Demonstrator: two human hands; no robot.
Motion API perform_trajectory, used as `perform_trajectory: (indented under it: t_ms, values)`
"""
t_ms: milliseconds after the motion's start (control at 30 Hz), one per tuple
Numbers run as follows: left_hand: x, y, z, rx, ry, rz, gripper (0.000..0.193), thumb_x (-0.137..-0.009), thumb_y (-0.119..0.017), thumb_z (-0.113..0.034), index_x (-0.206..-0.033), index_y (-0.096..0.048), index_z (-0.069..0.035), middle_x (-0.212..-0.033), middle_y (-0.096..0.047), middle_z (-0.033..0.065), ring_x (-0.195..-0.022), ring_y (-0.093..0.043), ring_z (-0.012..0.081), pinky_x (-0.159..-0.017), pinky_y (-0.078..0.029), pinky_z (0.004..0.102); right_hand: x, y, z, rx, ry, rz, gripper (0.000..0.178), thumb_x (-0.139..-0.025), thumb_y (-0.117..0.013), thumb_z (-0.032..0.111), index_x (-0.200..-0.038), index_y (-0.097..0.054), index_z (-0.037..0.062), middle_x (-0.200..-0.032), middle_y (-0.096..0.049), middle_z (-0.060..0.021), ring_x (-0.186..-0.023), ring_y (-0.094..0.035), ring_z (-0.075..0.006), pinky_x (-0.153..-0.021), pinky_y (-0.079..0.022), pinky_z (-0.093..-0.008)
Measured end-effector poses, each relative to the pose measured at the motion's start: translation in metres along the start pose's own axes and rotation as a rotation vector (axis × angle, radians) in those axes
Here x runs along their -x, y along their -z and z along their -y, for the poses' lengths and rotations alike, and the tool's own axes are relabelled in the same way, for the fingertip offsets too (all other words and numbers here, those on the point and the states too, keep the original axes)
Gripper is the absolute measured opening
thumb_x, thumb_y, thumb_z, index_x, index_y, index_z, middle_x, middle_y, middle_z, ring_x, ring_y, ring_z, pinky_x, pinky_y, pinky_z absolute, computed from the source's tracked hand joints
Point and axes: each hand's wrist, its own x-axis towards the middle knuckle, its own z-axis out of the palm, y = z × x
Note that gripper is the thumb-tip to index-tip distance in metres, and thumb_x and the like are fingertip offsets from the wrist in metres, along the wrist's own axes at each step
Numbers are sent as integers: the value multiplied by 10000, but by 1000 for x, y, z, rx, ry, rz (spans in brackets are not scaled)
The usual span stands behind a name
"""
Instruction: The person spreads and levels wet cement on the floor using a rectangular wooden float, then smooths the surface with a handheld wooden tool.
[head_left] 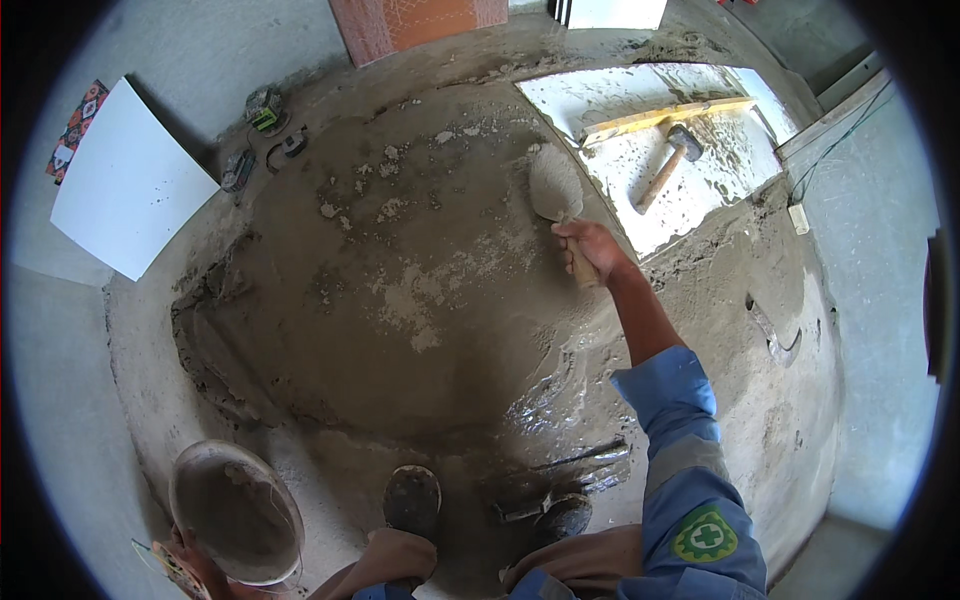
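My right hand (590, 252) is closed round the wooden handle of a trowel (557, 185). The blade, coated in grey, lies over the wet mortar (340, 300) beside a white tile. At the lower left, my left hand (192, 560) grips the outer side of a round bucket (284, 480), its fingers partly hidden by the rim. The bucket is tilted toward me, with grey material inside and a thin wire handle hanging over it. Pale dry powder and crumbs are scattered across the middle of the mortar.
On the mortar-smeared white tile (640, 220) lie a yellow spirit level (665, 121) and a mallet (668, 170). Another white tile (130, 185) leans on the left wall, near a green power tool (265, 110). A curved metal tool (780, 345) lies right. A long flat tool (570, 478) rests by my boots.
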Motion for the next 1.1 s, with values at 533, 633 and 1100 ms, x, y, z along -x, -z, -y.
perform_trajectory:
  t_ms: [533, 633, 1100]
  values:
    - [-37, 20, 52, 38, 46, 1, 418, -943, -531, -209, -1269, -600, 44, -1162, -655, 157, -1050, -589, 279, -953, -420, 388, 104, 60, -51, 95, -159, 82, 179, -924, -638, 176, -1003, -544, 45, -749, -543, -42, -532, -545, -136, -476, -459, -307]
    - [-41, 16, 45, -81, 18, 4, 412, -938, -528, -214, -1253, -621, 34, -1148, -664, 150, -1037, -592, 279, -946, -423, 385, 118, 58, -55, 87, -194, 107, 167, -923, -635, 163, -1011, -555, 47, -745, -542, -40, -531, -542, -135, -477, -454, -303]
    - [-32, 13, 35, -52, -22, 59, 407, -941, -524, -194, -1263, -622, 35, -1110, -670, 143, -1023, -591, 259, -953, -423, 374, 154, -64, -101, 254, -151, 482, 275, -938, -638, 149, -1154, -551, 1, -757, -571, -30, -557, -567, -120, -490, -488, -295]
